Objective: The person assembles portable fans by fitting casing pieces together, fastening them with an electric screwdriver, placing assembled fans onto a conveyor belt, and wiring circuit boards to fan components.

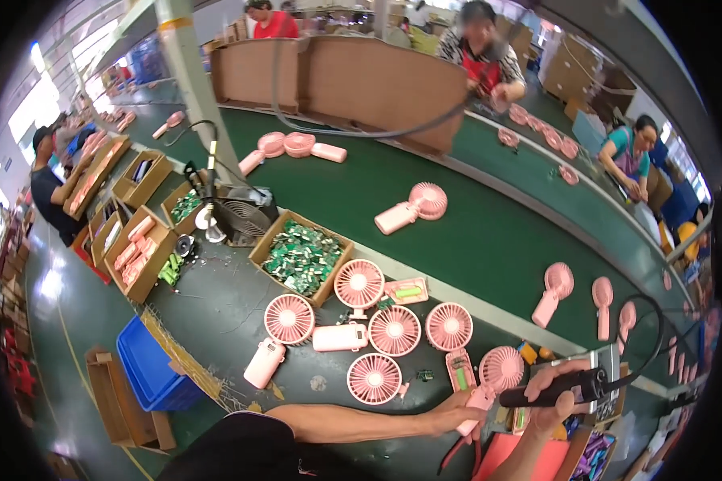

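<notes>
My left hand [451, 414] is closed around the handle of a pink handheld fan [502, 368], whose round head tilts away to the right. In my right hand [550, 394], the fingers wrap a black cylindrical electric screwdriver [568, 388] with a dark cord at its right end. It lies level, its left end close to the fan; whether the two touch cannot be made out. Just left of the fan rests an opened handle shell [460, 370] with a green cell inside. Several pink fan heads [394, 330] and handles [340, 337] lie on the dark workbench.
A carton of green circuit boards [303, 255] borders the green conveyor belt [337, 200], which carries finished-looking fans [427, 201]. Red-handled pliers [475, 455] lie below my left hand. A blue bin [154, 365] stands at left. Co-workers [483, 56] sit across the belt.
</notes>
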Demonstrator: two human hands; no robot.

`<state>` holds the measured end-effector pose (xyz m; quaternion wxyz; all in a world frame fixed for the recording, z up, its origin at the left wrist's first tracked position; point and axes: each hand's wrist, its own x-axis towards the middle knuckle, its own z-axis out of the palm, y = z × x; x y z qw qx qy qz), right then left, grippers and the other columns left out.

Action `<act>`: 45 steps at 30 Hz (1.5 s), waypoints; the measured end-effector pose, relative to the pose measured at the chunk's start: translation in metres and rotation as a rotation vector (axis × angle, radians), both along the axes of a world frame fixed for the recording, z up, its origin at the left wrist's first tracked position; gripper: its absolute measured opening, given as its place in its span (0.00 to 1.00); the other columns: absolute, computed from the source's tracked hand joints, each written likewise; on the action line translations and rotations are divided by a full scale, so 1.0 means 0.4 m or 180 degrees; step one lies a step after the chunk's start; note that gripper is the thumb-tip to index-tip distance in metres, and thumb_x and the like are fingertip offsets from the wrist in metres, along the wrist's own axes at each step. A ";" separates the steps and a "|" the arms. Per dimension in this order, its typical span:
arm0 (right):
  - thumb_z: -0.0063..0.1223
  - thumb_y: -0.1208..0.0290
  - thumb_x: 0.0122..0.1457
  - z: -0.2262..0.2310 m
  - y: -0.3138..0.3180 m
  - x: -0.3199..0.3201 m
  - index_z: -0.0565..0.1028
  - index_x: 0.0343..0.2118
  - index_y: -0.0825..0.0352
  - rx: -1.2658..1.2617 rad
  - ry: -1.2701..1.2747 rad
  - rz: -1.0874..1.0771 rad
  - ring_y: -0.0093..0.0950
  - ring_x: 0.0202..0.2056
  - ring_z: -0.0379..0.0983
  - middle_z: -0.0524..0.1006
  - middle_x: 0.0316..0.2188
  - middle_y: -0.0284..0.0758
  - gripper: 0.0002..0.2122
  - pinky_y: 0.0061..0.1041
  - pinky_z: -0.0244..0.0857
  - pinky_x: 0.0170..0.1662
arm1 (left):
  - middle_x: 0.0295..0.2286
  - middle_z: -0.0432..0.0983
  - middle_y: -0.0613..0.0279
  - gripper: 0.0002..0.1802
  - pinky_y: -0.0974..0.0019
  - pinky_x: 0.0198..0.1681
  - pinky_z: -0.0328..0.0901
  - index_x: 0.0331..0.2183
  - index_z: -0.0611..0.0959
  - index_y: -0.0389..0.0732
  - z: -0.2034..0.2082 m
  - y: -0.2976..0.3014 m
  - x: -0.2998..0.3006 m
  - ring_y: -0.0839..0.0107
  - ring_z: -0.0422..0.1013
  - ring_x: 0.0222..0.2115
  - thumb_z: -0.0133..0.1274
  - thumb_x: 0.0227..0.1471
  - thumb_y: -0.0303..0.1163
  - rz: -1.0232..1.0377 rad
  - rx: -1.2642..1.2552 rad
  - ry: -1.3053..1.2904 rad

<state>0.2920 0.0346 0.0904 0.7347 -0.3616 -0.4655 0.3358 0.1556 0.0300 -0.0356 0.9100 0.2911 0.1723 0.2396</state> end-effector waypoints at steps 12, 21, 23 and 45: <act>0.43 0.82 0.49 0.190 -0.108 -0.079 0.66 0.41 0.72 -0.1093 -0.0401 -0.1182 0.21 0.17 0.66 0.70 0.24 0.35 0.14 0.19 0.64 0.21 | 0.29 0.69 0.67 0.23 0.73 0.24 0.64 0.46 0.69 0.40 -0.026 -0.020 0.011 0.78 0.67 0.24 0.55 0.46 0.29 0.0625 0.0876 0.0083; 0.64 0.70 0.48 -0.143 -0.309 0.074 0.70 0.45 0.73 -0.2359 -0.4206 -0.2052 0.47 0.37 0.71 0.74 0.36 0.50 0.22 0.39 0.65 0.40 | 0.29 0.71 0.65 0.25 0.76 0.18 0.59 0.56 0.66 0.45 0.083 -0.031 -0.126 0.82 0.63 0.18 0.43 0.61 0.46 0.0370 0.1071 0.0464; 0.63 0.69 0.48 -0.116 -0.317 0.014 0.71 0.41 0.74 -0.2460 -0.4694 -0.2127 0.51 0.45 0.65 0.70 0.41 0.52 0.20 0.42 0.60 0.48 | 0.33 0.71 0.66 0.28 0.77 0.22 0.60 0.59 0.63 0.46 0.060 -0.027 -0.176 0.83 0.64 0.24 0.44 0.60 0.45 0.0482 0.1356 0.0562; 0.43 0.69 0.62 -0.140 -0.196 -0.305 0.69 0.40 0.71 -0.1309 -0.0494 -0.1069 0.23 0.21 0.73 0.76 0.27 0.36 0.10 0.21 0.67 0.24 | 0.28 0.74 0.53 0.19 0.61 0.31 0.68 0.40 0.77 0.32 0.019 -0.054 -0.475 0.57 0.72 0.28 0.59 0.42 0.21 0.1168 0.5163 0.0855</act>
